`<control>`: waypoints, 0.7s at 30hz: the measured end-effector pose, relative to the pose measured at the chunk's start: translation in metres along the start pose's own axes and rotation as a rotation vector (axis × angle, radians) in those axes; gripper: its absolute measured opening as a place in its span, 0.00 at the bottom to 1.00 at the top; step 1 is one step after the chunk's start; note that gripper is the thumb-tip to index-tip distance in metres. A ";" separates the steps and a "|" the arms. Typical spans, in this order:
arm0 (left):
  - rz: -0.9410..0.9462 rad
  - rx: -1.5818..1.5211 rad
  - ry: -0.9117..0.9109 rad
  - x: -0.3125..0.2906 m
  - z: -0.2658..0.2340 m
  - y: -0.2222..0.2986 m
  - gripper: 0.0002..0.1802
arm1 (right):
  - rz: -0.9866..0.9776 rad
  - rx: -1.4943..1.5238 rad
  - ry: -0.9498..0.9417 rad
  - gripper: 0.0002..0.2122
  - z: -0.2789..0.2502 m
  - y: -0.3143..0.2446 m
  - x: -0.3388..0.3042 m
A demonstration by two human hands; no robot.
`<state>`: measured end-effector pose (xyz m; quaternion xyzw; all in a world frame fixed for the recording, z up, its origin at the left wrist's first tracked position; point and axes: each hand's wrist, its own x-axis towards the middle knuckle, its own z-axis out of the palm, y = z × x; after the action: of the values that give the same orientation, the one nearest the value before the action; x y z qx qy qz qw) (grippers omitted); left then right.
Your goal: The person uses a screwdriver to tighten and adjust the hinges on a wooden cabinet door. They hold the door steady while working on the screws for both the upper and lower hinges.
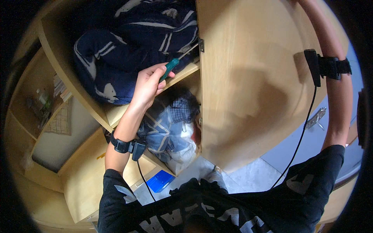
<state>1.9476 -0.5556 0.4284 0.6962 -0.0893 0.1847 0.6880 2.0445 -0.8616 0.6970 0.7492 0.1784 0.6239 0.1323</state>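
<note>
1. Okay, from my remote seat I have the left hand (149, 85) up at the open cabinet, fingers and thumb wrapped round the green handle of a screwdriver (169, 69).
2. And the shaft angles up and to the right, its tip right by the dark metal hinge (201, 45) on the near-vertical edge of the wooden door (252, 73). Whether it sits in a screw head, I can't make out; it's too small at this range.
3. My right forearm (337, 105) reaches up past the far side of the door, but the right hand is beyond the top of the view. Spread, closed or bracing the panel: I cannot tell.
4. So, my read of the step: screw work on that hinge, either tightening or loosening. Nothing on view settles which.
5. Behind the tool, navy patterned fabric (136, 50) fills the upper compartment, close to the working wrist, so I'd mind snagging it.
6. Next move, I'd say: seat the tip squarely, line the shaft up with the screw, press in and twist from the wrist. The door should be kept steady meanwhile, or the tip could slip off the hinge.
</note>
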 end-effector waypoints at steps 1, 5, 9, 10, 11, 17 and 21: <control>-0.002 -0.002 0.004 0.000 -0.001 -0.001 0.17 | 0.000 0.036 0.000 0.21 -0.004 -0.005 -0.002; -0.007 0.000 0.022 -0.002 -0.004 0.000 0.17 | 0.041 0.086 -0.045 0.19 -0.017 -0.014 -0.005; -0.014 0.001 0.009 0.001 -0.001 0.000 0.17 | 0.048 0.026 -0.056 0.19 -0.010 -0.007 -0.006; -0.013 0.006 0.004 0.001 -0.002 -0.001 0.17 | 0.032 0.023 -0.050 0.19 -0.011 -0.008 -0.005; -0.011 0.007 0.006 0.001 -0.002 -0.001 0.17 | 0.032 0.025 -0.048 0.19 -0.011 -0.009 -0.004; -0.014 0.003 -0.006 -0.001 -0.004 -0.001 0.18 | 0.019 0.071 -0.023 0.19 -0.015 -0.011 -0.008; 0.005 0.044 -0.005 -0.001 -0.003 0.004 0.18 | -0.005 0.098 -0.011 0.19 -0.020 -0.014 -0.012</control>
<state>1.9452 -0.5529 0.4315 0.7115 -0.0886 0.1866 0.6716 2.0219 -0.8550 0.6838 0.7577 0.2097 0.6102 0.0979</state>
